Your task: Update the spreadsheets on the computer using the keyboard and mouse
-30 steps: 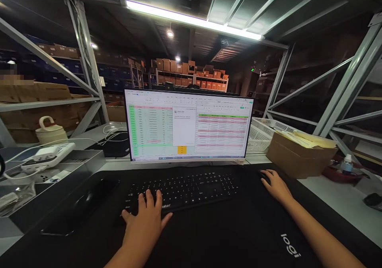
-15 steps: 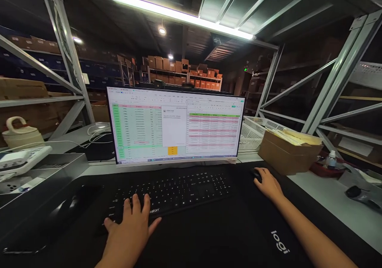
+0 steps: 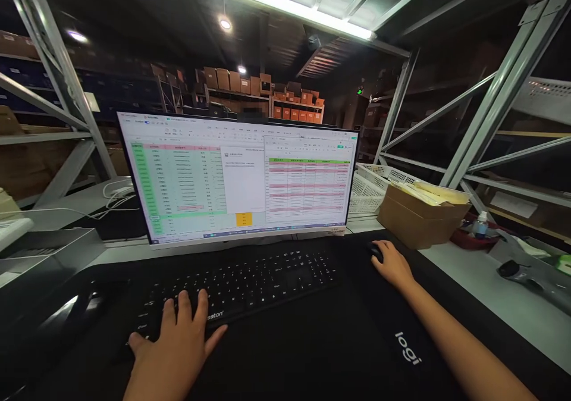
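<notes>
My left hand (image 3: pixel 172 344) lies flat on the left end of a black keyboard (image 3: pixel 250 279), fingers spread over the keys. My right hand (image 3: pixel 392 265) is cupped over a black mouse (image 3: pixel 376 251) on the right side of a black desk mat (image 3: pixel 321 347). A wide monitor (image 3: pixel 241 178) stands behind the keyboard and shows spreadsheets with green and pink rows and a small white dialog box.
A brown cardboard box (image 3: pixel 417 219) with papers and a white mesh basket (image 3: pixel 372 190) sit right of the monitor. A handheld scanner (image 3: pixel 530 273) and a small bottle (image 3: pixel 479 225) lie far right. Grey metal shelving frames both sides; stacked cartons fill the back.
The view has swung to the right, so everything has slid left in the picture. Both hands stay where they were, on the keyboard and the mouse.
</notes>
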The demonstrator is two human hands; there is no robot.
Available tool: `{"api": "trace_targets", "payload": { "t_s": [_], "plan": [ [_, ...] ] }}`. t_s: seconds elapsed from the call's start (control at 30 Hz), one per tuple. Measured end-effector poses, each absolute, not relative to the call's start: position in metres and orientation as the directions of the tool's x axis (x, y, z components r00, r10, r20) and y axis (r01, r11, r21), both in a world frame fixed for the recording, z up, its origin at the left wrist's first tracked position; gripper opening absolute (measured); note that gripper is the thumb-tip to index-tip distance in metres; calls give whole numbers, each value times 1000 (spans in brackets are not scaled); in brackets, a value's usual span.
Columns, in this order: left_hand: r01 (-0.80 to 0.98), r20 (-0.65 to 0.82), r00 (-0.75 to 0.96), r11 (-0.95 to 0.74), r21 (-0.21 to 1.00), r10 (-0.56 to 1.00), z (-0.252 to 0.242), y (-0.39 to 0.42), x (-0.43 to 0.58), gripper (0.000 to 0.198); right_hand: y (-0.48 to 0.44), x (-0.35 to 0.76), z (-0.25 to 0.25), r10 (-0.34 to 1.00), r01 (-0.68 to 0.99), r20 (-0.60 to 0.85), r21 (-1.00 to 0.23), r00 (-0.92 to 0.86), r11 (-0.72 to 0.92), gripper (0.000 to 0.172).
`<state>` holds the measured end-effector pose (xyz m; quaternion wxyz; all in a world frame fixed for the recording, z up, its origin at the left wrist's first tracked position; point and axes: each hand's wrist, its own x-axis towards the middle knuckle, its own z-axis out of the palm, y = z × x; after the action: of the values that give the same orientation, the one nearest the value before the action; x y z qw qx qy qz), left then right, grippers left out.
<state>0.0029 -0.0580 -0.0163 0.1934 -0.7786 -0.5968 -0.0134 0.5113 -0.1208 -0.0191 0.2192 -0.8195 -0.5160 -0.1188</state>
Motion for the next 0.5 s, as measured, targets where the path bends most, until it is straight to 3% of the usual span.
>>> {"api": "trace_targets", "payload": {
  "t_s": [0.37,0.5],
  "plan": [
    [945,275,268,-196,-262,923,-37,-44,-2,66,-118,512,-19,814,908,413,-273,409,-317,47],
    [965,296,241,-195,-177,924,-47,-33,-6,73,-118,511,-17,808,895,396,-282,436,-345,47]
  ]
}}
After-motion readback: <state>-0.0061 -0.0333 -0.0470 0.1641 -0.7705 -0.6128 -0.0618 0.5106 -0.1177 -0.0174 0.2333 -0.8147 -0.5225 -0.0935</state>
